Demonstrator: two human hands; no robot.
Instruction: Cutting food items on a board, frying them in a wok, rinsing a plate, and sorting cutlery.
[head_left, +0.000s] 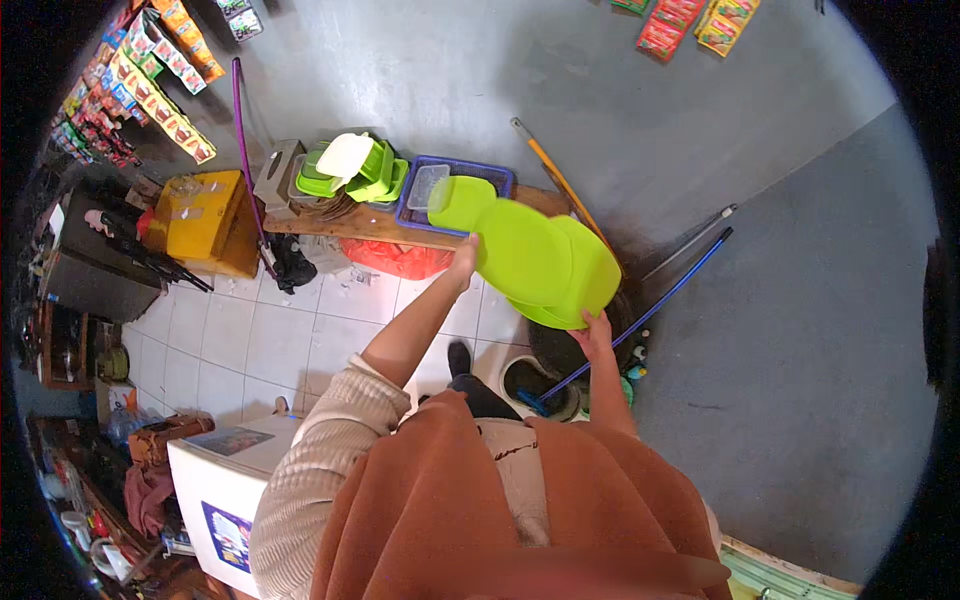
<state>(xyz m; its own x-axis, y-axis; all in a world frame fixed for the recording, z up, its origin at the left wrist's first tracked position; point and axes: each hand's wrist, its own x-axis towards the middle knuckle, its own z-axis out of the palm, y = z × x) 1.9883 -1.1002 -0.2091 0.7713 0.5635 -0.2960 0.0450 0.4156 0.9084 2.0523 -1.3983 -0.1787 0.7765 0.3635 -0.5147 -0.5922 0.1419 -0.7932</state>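
Two or more overlapping lime-green plastic lids (523, 251) are held out before me. My left hand (465, 261) grips the left edge of the front one. My right hand (595, 334) grips the lower right edge of a lid behind it (596, 262). Just beyond them, a blue mesh plastic basket (403, 201) rests on a wooden bench (442, 237). It holds a clear plastic container (427, 186) and another green lid or container (465, 201), partly covered by the held lids. Left of the basket, green plastic containers (375, 174) are piled with a whitish lid (344, 157).
A yellow box (202, 217) and a purple pole (241, 142) stand left. Under the bench lies a red plastic bag (397, 259). At right, a blue-handled brush (660, 301) sits in a bucket (517, 366), near an orange pole (562, 176). A white fridge (225, 480) is close at left.
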